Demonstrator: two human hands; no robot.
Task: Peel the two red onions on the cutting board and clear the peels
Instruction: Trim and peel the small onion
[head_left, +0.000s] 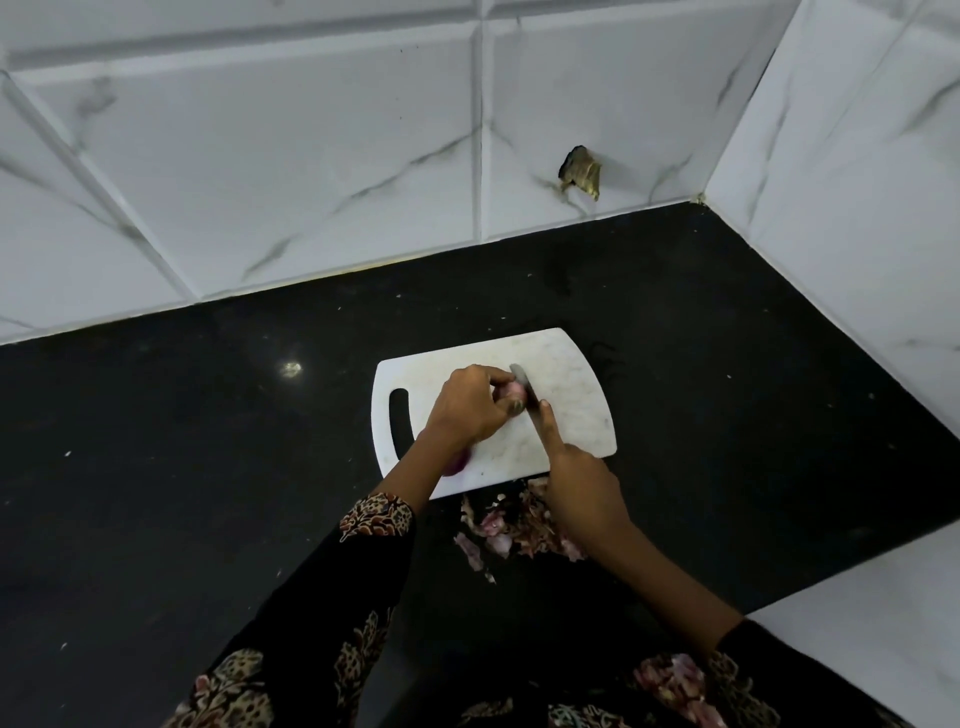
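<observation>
On the white cutting board (571, 400), my left hand (467, 405) grips a small red onion (511, 395) near the board's middle. My right hand (576, 478) holds a knife (522, 382), its forefinger stretched along the blade, and the blade rests against the onion's right side. A second red onion (460, 464) peeks out from under my left wrist at the board's front edge, mostly hidden. A heap of pinkish onion peels (514, 525) lies on the black counter just in front of the board.
The black counter (208, 467) runs into a corner of white marble-look tiled walls. A broken patch (581, 171) shows in the back wall. A white surface (883, 649) sits at the lower right. My patterned dark sleeves fill the bottom.
</observation>
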